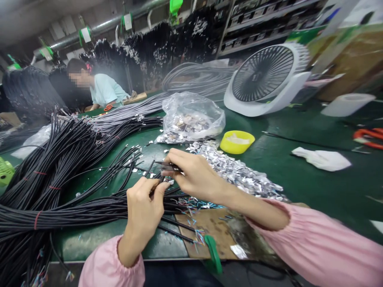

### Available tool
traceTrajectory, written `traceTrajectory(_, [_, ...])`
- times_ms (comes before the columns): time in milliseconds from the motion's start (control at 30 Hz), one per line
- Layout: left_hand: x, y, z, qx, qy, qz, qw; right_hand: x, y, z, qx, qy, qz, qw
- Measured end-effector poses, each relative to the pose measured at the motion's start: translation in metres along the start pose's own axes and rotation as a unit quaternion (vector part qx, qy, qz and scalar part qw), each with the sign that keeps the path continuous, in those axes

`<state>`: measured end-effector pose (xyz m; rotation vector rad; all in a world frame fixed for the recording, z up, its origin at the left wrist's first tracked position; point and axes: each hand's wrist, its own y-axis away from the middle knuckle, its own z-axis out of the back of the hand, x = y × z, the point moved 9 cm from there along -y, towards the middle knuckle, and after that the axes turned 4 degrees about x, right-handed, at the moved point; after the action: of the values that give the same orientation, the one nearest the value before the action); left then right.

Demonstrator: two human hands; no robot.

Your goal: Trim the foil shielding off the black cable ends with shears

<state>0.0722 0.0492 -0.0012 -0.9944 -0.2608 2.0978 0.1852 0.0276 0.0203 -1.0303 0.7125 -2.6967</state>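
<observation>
My left hand is closed, thumb and fingers pinching the end of a black cable. Just above and to its right, my right hand is closed around dark, pointed tweezers, whose tips point left. The tweezers are beside the cable end; whether they touch it I cannot tell. Below my hands lies a thick bundle of black cables tied with a red band. Some cable ends show stripped coloured wires. Shorter black cables with foil at their ends lie beyond my left hand.
Foil scraps are heaped right of my hands, near a clear plastic bag and a yellow dish. A fan stands behind. Orange-handled scissors lie far right, a green-handled tool at the front edge. A person sits across.
</observation>
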Motion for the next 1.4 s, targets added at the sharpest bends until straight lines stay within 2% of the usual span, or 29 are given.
traceTrajectory(33, [0.003, 0.001, 0.002, -0.018, 0.012, 0.009, 1.000, -0.003, 0.000, -0.001, -0.009, -0.020, -0.012, 1.000])
traceTrajectory(100, [0.006, 0.001, 0.004, -0.027, 0.056, 0.023, 0.998, -0.005, -0.001, -0.009, 0.019, -0.132, -0.017, 0.991])
traceTrajectory(200, [0.004, 0.000, -0.001, 0.020, 0.101, 0.023, 0.994, 0.002, 0.001, -0.024, 0.114, -0.313, -0.001, 0.943])
traceTrajectory(233, [0.003, -0.001, -0.003, 0.039, 0.106, 0.025, 0.993, 0.004, 0.002, -0.026, 0.130, -0.323, 0.006, 0.937])
traceTrajectory(267, [0.002, -0.001, -0.005, 0.053, 0.105, 0.029, 0.993, 0.005, 0.002, -0.023, 0.123, -0.297, 0.013, 0.947])
traceTrajectory(367, [0.000, -0.001, -0.006, 0.059, 0.069, 0.045, 0.995, 0.001, 0.002, -0.005, 0.017, -0.105, 0.009, 0.994])
traceTrajectory(433, [-0.001, -0.002, -0.004, 0.048, 0.039, 0.046, 0.997, -0.002, 0.004, 0.001, -0.023, -0.055, -0.014, 0.998])
traceTrajectory(533, [-0.002, -0.003, -0.006, 0.062, 0.060, 0.045, 0.995, 0.001, 0.005, -0.018, 0.069, -0.184, 0.000, 0.981])
traceTrajectory(600, [-0.001, -0.004, -0.008, 0.074, 0.083, 0.048, 0.993, 0.005, 0.007, -0.023, 0.099, -0.201, 0.031, 0.974])
traceTrajectory(633, [-0.001, -0.003, -0.008, 0.075, 0.081, 0.048, 0.993, 0.005, 0.007, -0.020, 0.083, -0.156, 0.042, 0.983])
traceTrajectory(700, [-0.002, -0.003, -0.007, 0.070, 0.053, 0.043, 0.995, 0.000, 0.008, -0.005, 0.007, -0.005, 0.045, 0.999])
traceTrajectory(767, [-0.004, -0.001, -0.007, 0.066, 0.022, 0.031, 0.997, -0.006, 0.010, 0.017, -0.091, 0.122, 0.023, 0.988])
traceTrajectory(833, [-0.004, -0.001, -0.006, 0.060, 0.020, 0.029, 0.998, -0.011, 0.018, 0.045, -0.216, 0.156, -0.013, 0.964])
traceTrajectory(867, [-0.003, -0.001, -0.005, 0.055, 0.027, 0.033, 0.998, -0.013, 0.021, 0.053, -0.248, 0.145, -0.027, 0.958])
traceTrajectory(900, [-0.002, -0.001, -0.004, 0.048, 0.037, 0.037, 0.997, -0.012, 0.021, 0.054, -0.248, 0.122, -0.019, 0.961])
traceTrajectory(1000, [0.001, -0.002, 0.000, 0.027, 0.059, 0.042, 0.997, -0.001, 0.016, 0.039, -0.171, 0.032, 0.032, 0.984])
traceTrajectory(1167, [0.000, -0.001, -0.002, 0.034, 0.053, 0.034, 0.997, 0.008, 0.015, 0.019, -0.076, -0.081, 0.045, 0.993])
traceTrajectory(1267, [-0.001, -0.001, -0.004, 0.046, 0.050, 0.033, 0.997, 0.013, 0.016, 0.018, -0.054, -0.098, 0.066, 0.992])
traceTrajectory(1400, [-0.003, -0.001, -0.007, 0.066, 0.050, 0.023, 0.996, 0.016, 0.017, 0.019, -0.057, -0.092, 0.079, 0.991])
